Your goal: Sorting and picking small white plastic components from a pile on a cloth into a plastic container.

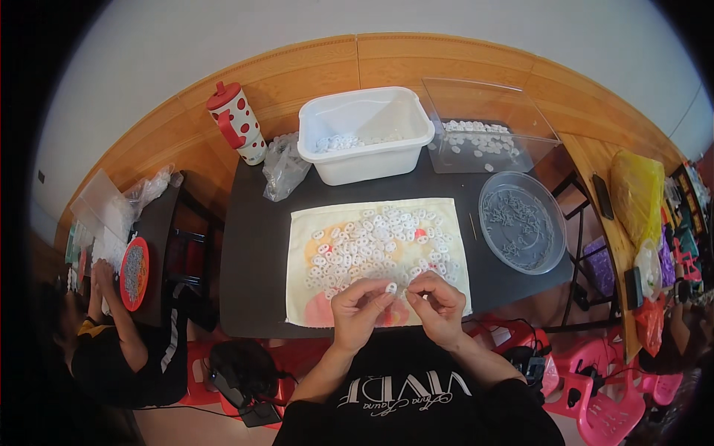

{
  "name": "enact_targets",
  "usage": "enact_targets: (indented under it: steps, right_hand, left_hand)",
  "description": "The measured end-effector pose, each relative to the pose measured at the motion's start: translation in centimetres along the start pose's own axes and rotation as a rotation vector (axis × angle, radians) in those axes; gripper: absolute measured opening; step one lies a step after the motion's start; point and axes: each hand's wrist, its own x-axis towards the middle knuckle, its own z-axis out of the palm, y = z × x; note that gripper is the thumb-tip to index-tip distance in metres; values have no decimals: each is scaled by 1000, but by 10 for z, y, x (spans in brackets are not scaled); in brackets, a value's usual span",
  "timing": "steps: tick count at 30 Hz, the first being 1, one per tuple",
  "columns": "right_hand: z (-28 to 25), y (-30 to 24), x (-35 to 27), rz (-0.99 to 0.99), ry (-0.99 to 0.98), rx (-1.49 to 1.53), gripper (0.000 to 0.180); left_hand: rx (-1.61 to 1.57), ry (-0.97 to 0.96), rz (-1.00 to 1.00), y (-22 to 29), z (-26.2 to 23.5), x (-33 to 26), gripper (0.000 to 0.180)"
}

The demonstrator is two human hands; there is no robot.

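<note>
My left hand (358,312) pinches a small white oval piece with two holes (391,288) between thumb and fingertips, above the near part of a pale yellow towel (299,230). Close beside it, my right hand (440,311) has thumb and forefinger pressed together; whatever is between them is too small to make out. Many more white two-holed pieces (357,249) lie spread over the towel, some overlapping. Right of the towel stands a round clear tub (559,223) with many small grey parts (520,219) in it. A thin stick (472,227) lies between towel and tub.
Behind the towel are a white basin (364,169) holding white pieces, a plastic bag (286,167) and a red-dotted tumbler (239,126). A clear lid (483,104) tilts over a grey tray (461,162) of white pieces. Another person (126,349) works at the left table.
</note>
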Motion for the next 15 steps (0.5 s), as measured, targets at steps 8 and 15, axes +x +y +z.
enact_targets:
  steps: [8, 15]
  right_hand:
    - [1, -1, 2, -109, -8, -92, 14]
    - [2, 4, -1, -18, -6, -20, 15]
  left_hand:
    - [5, -4, 22, -2, -1, -2, 25]
    - [-119, -14, -44, -4, 3, -5, 25]
